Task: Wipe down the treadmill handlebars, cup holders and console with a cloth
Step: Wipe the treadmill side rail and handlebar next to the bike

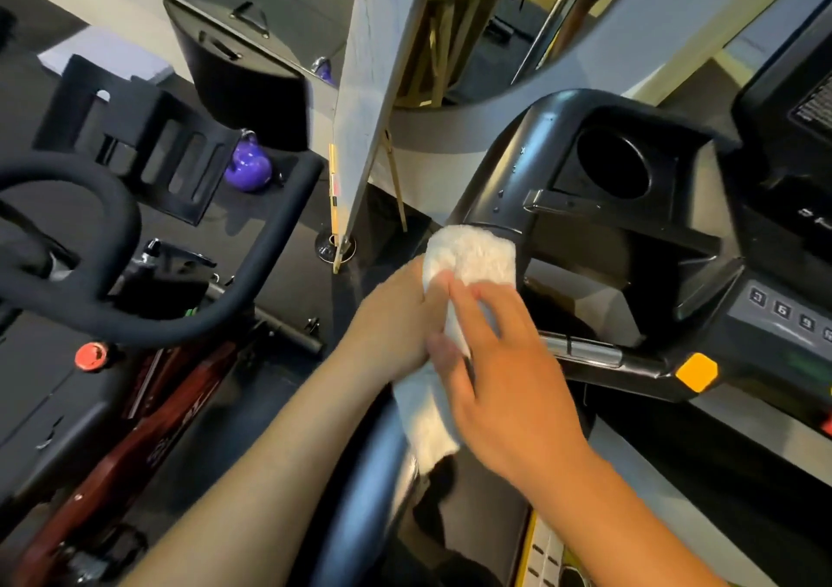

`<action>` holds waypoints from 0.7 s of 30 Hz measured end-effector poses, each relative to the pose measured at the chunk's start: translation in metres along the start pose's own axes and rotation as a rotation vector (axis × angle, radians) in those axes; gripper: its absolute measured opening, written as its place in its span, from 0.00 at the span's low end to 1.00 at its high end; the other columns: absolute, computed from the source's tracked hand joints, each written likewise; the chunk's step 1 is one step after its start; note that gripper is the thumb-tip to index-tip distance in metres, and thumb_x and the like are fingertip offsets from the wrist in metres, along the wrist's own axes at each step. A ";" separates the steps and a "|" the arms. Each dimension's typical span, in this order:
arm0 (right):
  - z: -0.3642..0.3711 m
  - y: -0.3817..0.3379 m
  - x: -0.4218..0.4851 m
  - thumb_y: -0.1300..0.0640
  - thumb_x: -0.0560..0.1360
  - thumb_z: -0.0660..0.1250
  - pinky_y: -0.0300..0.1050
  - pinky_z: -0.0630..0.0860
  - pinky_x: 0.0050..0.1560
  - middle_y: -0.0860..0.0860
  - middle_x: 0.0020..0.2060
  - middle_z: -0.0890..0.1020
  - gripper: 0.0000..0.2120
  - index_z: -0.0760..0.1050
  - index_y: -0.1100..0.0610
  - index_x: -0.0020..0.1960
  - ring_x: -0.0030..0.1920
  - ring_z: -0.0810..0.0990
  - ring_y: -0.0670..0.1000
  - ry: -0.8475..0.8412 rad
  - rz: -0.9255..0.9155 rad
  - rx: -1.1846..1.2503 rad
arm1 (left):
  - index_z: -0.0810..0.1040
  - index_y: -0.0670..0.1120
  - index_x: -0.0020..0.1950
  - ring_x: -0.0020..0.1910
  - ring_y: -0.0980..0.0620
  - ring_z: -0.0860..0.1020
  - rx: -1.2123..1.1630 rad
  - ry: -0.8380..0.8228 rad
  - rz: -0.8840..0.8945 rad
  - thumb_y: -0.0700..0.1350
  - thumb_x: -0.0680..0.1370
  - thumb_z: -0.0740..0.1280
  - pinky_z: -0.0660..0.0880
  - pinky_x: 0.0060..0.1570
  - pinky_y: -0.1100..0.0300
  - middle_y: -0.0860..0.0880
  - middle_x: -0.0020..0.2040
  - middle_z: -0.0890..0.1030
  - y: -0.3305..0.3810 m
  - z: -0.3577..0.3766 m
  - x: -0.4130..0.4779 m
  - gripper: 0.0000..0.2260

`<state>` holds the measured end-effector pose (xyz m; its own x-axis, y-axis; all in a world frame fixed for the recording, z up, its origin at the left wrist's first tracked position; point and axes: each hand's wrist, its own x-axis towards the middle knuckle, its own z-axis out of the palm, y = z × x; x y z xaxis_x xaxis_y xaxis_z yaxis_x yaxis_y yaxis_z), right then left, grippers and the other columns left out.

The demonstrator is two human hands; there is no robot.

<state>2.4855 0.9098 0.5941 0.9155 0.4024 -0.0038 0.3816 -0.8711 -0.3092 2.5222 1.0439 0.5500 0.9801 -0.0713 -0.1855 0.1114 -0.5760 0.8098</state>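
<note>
The white cloth (468, 258) is draped over the treadmill's left handlebar (360, 474), right where the bar runs up into the black console housing. The top of it is bunched over the bar and the tail hangs down along the bar toward the camera.

The left hand (396, 316) comes in from the lower left with the forearm angled up. It's wrapped around the cloth-covered bar from the outer side, so it's gripping the cloth, though the fingertips are tucked out of sight behind the fabric. The right hand (508, 375) reaches in from the lower right. It's flat and relaxed, fingers fairly straight and laid on the cloth from the inner side, not curled around anything. It's a bit motion-blurred, and the two hands are touching or almost touching over the cloth.

Just past the cloth, up and to the right, is the round cup holder (614, 163) sunk into the housing. Further right is the console (792, 244), with a row of number keys (783, 312) along its lower edge. Below that there's a silver grip plate (585, 350) on a short front bar and a yellow button (697, 372) beside it.

Off to the left is an exercise bike (112, 226) with a looped black bar and a red knob (92, 355). A purple kettlebell (248, 168) sits on the floor behind it, and a pale board (373, 69) leans up through the middle.
</note>
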 end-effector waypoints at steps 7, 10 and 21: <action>-0.002 0.019 0.015 0.39 0.81 0.46 0.52 0.72 0.62 0.45 0.64 0.68 0.25 0.69 0.49 0.71 0.66 0.68 0.48 0.068 0.060 0.064 | 0.70 0.45 0.68 0.65 0.49 0.73 0.088 0.061 0.082 0.50 0.82 0.55 0.68 0.64 0.59 0.46 0.65 0.74 0.011 0.008 -0.009 0.18; -0.006 0.032 0.015 0.41 0.81 0.49 0.50 0.72 0.63 0.45 0.66 0.66 0.24 0.68 0.49 0.71 0.66 0.69 0.48 0.094 0.089 0.067 | 0.51 0.42 0.80 0.79 0.46 0.52 0.169 0.146 0.110 0.58 0.79 0.44 0.51 0.77 0.53 0.44 0.80 0.54 0.010 0.022 -0.025 0.32; 0.007 0.061 0.003 0.58 0.80 0.62 0.19 0.61 0.55 0.50 0.65 0.68 0.21 0.69 0.49 0.72 0.53 0.70 0.38 0.173 0.153 0.231 | 0.51 0.45 0.80 0.80 0.45 0.46 0.524 0.052 0.384 0.52 0.78 0.50 0.46 0.77 0.46 0.44 0.81 0.49 0.016 0.031 -0.022 0.31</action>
<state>2.5105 0.8595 0.5690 0.9756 0.2006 0.0888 0.2170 -0.8231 -0.5248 2.4972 1.0113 0.5500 0.9423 -0.3193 0.1006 -0.3305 -0.8391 0.4321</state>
